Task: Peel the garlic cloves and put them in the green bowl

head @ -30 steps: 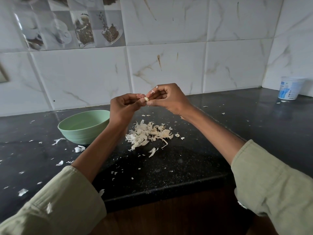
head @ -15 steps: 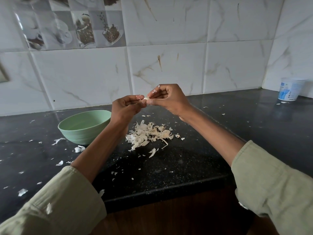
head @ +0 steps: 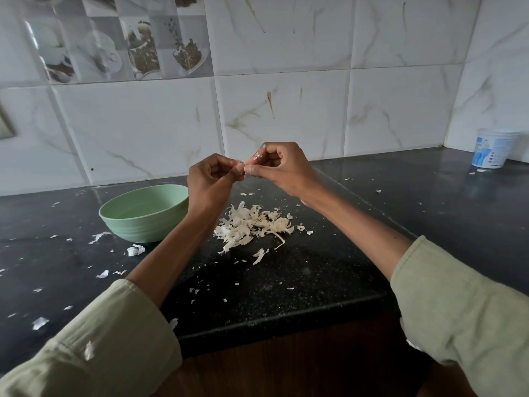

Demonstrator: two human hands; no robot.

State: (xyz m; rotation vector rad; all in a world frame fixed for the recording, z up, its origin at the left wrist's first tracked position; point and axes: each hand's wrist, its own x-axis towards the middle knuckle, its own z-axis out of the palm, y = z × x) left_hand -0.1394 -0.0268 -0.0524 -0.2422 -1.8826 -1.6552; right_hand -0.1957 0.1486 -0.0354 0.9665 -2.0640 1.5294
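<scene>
Left hand (head: 210,183): raised above the counter, fingers curled inward, thumb and forefinger tips pinched at the meeting point with the other hand.

Right hand (head: 282,170): raised at the same height, fingers curled, thumb and forefinger pinching at the same point; the two hands touch at the fingertips.

Garlic clove (head: 245,166): held between the fingertips of both hands, almost wholly hidden; only a small pale bit shows, and whether skin remains on it cannot be told.

Green bowl (head: 143,214): pale green, upright on the counter, to the left of and partly behind the left wrist. The visible part of its inside shows no cloves; the bottom is hidden by the near wall.

Pile of garlic skins (head: 252,227): loose white and cream flakes heaped on the counter beneath the hands, just right of the bowl and apart from it.

Loose skin scraps (head: 136,250): scattered over the counter, thickest to the left and in front of the bowl.

Counter (head: 315,276): black, speckled stone, set into a corner of white marbled wall tiles.

Plastic tub (head: 493,149): white with blue print, upright in the far right corner, well apart from everything else; contents not visible.

Sleeves (head: 463,310): light green, pushed up both forearms.
</scene>
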